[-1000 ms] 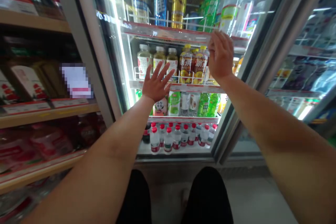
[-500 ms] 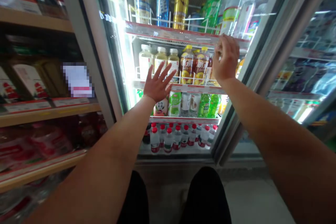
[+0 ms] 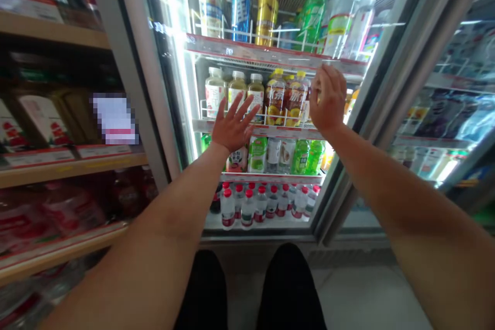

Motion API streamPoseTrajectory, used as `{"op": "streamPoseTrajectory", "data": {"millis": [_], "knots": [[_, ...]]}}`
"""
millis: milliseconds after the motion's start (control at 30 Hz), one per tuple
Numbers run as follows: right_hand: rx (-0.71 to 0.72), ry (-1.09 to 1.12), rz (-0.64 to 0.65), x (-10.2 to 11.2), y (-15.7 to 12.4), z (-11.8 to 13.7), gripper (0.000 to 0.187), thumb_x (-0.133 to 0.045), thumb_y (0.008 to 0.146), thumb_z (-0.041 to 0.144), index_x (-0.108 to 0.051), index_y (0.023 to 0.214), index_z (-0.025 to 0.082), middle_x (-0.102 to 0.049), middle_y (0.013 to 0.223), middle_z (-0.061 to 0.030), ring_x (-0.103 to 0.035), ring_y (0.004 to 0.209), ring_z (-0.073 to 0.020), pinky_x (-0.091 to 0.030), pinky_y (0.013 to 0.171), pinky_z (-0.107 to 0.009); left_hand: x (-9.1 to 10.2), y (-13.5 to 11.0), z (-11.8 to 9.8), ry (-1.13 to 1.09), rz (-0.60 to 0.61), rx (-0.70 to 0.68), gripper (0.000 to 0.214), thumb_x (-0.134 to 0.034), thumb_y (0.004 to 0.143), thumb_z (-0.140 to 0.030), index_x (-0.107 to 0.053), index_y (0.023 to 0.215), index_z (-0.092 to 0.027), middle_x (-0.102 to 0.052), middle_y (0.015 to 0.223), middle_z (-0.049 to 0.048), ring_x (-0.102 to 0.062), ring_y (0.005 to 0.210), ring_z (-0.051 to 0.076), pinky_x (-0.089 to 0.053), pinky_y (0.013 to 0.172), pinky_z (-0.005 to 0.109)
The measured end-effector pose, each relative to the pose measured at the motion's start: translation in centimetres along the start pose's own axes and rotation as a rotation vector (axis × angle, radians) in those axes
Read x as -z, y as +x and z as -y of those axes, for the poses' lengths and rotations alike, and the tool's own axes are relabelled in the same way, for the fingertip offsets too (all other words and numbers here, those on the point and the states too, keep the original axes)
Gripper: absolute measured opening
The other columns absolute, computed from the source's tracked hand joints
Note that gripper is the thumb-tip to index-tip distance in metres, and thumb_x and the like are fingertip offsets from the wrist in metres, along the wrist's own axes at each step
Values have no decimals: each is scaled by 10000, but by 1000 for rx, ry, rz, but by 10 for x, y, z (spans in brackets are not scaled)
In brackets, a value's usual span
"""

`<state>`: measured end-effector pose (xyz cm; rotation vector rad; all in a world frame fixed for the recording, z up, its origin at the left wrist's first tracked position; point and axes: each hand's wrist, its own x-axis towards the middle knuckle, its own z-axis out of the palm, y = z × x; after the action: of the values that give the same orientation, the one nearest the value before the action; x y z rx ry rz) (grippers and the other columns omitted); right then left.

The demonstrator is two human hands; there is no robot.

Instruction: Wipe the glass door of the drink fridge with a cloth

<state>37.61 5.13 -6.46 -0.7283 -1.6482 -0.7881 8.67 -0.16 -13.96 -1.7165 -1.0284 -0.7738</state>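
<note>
We hold our left grip (image 3: 234,126) wide, with the fingers spread and the back of the hand toward us, in line with the middle shelf of the cooler. We hold our right grip (image 3: 328,98) narrow, with the fingers curled toward the thumb, just below the upper shelf edge (image 3: 270,53); we cannot tell whether anything is enclosed. Reflections suggest glass between us and the shelves, but contact with it cannot be confirmed. We judge the step in hand to be positioning both hands at the cooler front. From this posture, we judge that a further move calls for a level left palm and right knuckles guided clear of the metal post (image 3: 398,93). Behind the left fingers, white-capped bottles (image 3: 214,90) stand on the middle shelf; yellow-capped bottles (image 3: 276,97) stand between the two grips, nearest the right one. Above, we note a gold can (image 3: 266,18) and a green bottle (image 3: 314,13); below, green-tinted bottles (image 3: 300,157), then red-capped bottles (image 3: 248,209) at the base. Farther out, wooden shelves (image 3: 69,167) flank our left forearm, and our knees (image 3: 292,289) show beneath.
</note>
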Motion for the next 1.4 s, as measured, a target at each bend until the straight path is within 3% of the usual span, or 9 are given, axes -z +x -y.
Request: {"op": "streamPoseTrajectory", "data": {"millis": [133,233,467,667,900,1067,1133,1267,1400], "knots": [[197,23,210,4,-28,20,525,-360,1011,238,-465,1522,287,-510,1533,-20,-385,1487,-257,-292,1263,-553,0,0,0,-1,-7,-10,591,-446,1041,-365,-279,1601,-275,-148,1684,-20,77,1557,191,121,1278,516],[297,58,322,8,-31,22,502,-390,1011,234,-495,1498,300,-513,1532,5,-391,1485,-231,-292,1269,-526,0,0,0,24,-16,-14,573,-416,1051,-371,-283,1599,-272,-148,1682,-31,93,1552,178,142,1277,486],[-9,40,45,5,-10,-5,539,-337,999,231,-470,1521,225,-484,1549,-66,-367,1491,-305,-258,1261,-603,0,0,0,20,-6,2,570,-389,1048,-381,-285,1600,-279,-169,1676,-55,58,1557,195,152,1274,465],[257,65,304,9,-30,7,517,-379,1001,235,-492,1502,297,-490,1550,4,-370,1496,-241,-288,1275,-520,1,0,-1,-58,-12,12,590,-448,1020,-352,-319,1592,-290,-210,1669,0,-44,1559,246,77,1280,546],[14,51,51,3,-13,2,554,-343,988,224,-459,1529,240,-472,1559,-54,-354,1498,-300,-257,1264,-596,-1,0,1,-1,-13,6,552,-390,1052,-388,-317,1587,-277,-177,1673,-62,47,1556,196,180,1272,439],[216,63,270,9,-30,9,510,-381,1000,237,-507,1491,296,-516,1530,-5,-392,1481,-251,-293,1265,-542,1,0,0,-66,-25,-1,573,-447,1037,-358,-321,1589,-275,-202,1670,10,-13,1559,227,103,1278,524],[175,51,240,10,-26,4,510,-379,1002,238,-502,1495,286,-509,1535,-11,-390,1483,-256,-297,1262,-546,2,0,0,-72,-38,-7,582,-467,1030,-353,-322,1588,-280,-223,1664,21,-38,1559,240,75,1280,544],[-5,-1,33,8,-22,-3,519,-343,1004,233,-501,1498,221,-508,1529,-72,-390,1480,-292,-296,1250,-578,2,1,-1,-79,-30,4,578,-465,1029,-361,-328,1584,-280,-220,1665,11,-53,1561,247,66,1280,559],[171,18,148,6,-43,5,487,-369,1011,243,-541,1466,245,-544,1503,-48,-411,1471,-261,-308,1260,-533,1,1,-1,-78,5,20,566,-423,1035,-367,-322,1586,-285,-185,1674,-41,-15,1564,223,105,1284,515]]}}
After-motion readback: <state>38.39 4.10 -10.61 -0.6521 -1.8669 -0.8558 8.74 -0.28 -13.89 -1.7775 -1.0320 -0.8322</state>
